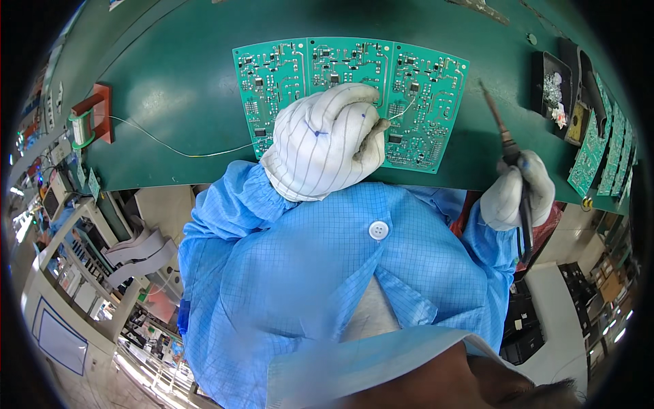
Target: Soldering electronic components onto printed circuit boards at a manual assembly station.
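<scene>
A panel of green circuit boards (pixel 436 102) lies flat on the green work surface in front of me. My left hand (pixel 323 143), in a white striped glove, is over its lower middle with the fingers closed. Solder wire (pixel 174 151) runs into that hand from the left, and a short end comes out past the fingertips above the right board. In my right hand (pixel 519 194), also gloved, is a soldering iron (pixel 507 140). Its tip points up and away, to the right of the panel and apart from it.
At the left, a solder spool (pixel 82 129) sits on a reddish-brown stand (pixel 102 112). A black tray (pixel 550 88) with silvery bits stands at the right, beside a dark iron holder (pixel 579 82). Several more circuit boards (pixel 589 160) stand in a row near the right edge.
</scene>
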### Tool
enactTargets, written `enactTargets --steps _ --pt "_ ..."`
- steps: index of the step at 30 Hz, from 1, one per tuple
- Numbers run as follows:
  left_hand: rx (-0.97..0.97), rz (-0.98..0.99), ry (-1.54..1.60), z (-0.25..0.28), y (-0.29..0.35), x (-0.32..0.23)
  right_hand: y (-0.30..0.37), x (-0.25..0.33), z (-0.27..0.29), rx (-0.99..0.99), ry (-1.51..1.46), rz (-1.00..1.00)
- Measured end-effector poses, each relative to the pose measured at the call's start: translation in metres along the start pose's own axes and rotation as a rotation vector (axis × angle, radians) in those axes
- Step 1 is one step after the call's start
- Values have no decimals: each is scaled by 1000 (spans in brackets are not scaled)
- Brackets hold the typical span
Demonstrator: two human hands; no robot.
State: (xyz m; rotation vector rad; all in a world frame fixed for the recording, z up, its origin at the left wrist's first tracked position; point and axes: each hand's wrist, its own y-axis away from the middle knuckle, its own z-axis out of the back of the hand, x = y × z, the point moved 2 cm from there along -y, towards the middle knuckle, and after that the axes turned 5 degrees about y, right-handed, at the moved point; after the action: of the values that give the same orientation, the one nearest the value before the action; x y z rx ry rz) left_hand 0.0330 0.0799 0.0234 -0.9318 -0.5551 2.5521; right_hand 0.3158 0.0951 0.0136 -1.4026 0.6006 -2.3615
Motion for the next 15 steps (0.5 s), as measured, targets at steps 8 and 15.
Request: enactTargets --steps 8,15 --pt "-36 -69 -27 -3 5 7 -27 -17 20 -356 603 186" --pt "-26 -80 -30 -2 3 6 -13 -15 11 -403 375 -87"
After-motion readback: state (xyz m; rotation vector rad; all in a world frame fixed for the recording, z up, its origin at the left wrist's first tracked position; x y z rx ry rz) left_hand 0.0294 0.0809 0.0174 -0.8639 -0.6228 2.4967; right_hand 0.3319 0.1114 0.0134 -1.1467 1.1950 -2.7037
